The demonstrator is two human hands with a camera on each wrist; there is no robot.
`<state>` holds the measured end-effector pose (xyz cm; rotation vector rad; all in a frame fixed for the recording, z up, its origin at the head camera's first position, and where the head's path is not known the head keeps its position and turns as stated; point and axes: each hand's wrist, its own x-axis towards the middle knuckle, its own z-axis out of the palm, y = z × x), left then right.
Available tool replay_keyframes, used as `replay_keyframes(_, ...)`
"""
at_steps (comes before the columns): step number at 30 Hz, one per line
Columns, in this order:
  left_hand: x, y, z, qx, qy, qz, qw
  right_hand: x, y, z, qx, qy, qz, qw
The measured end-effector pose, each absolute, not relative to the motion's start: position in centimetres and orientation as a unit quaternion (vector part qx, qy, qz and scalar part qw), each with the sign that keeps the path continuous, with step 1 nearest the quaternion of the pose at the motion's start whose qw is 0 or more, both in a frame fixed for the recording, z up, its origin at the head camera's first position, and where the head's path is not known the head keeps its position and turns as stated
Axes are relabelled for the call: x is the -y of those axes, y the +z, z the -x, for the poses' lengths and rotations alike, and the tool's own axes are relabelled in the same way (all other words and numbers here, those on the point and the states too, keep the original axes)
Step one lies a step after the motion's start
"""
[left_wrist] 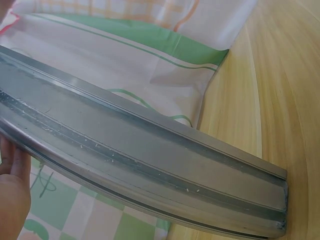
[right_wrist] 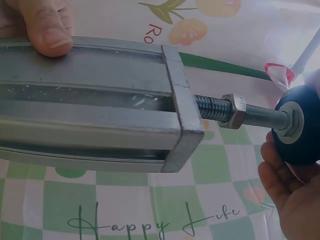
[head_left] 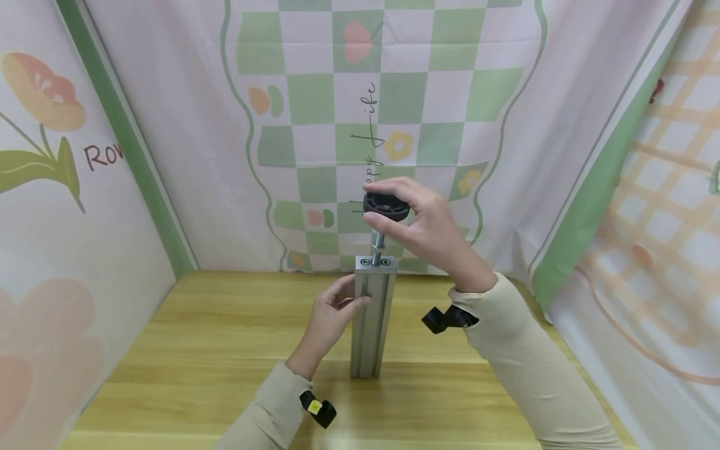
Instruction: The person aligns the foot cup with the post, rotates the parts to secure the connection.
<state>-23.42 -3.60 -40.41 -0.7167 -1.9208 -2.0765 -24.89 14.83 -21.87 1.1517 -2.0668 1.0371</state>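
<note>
A grooved aluminium profile (head_left: 368,331) stands upright on the wooden table, with a metal end plate (head_left: 365,267) fixed by two screws on top. My left hand (head_left: 332,315) grips the profile near its upper end, thumb on the front face. From the end plate rises the threaded rod of a levelling foot (head_left: 388,207), whose round black base faces up. A hex nut (right_wrist: 236,111) sits partway along the rod, apart from the plate. My right hand (head_left: 419,219) holds the black base by its rim, thumb in front and fingers behind.
The wooden table (head_left: 225,350) runs back to a hanging cloth (head_left: 315,144) with green checks. Patterned cloth also hangs at the left (head_left: 50,250) and right (head_left: 647,262). Both wrists carry black camera mounts.
</note>
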Motion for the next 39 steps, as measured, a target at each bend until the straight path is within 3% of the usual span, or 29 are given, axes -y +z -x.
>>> replay_keyframes(10, 3.6, -40.4, 23.3, 0.650, -0.712, 0.242, 0.111, -15.9, -20.9, 24.6, 0.786, 0.375, -0.459, 0.174)
replay_keyframes(17, 3.6, -40.4, 23.3, 0.650, -0.713, 0.240, 0.109, -16.1, -20.7, 24.5, 0.781, 0.401, -0.456, 0.146)
replay_keyframes(39, 3.6, -40.6, 23.5, 0.653, -0.708, 0.246, 0.107, -15.1, -21.1, 24.5, 0.820, 0.418, -0.353, 0.167)
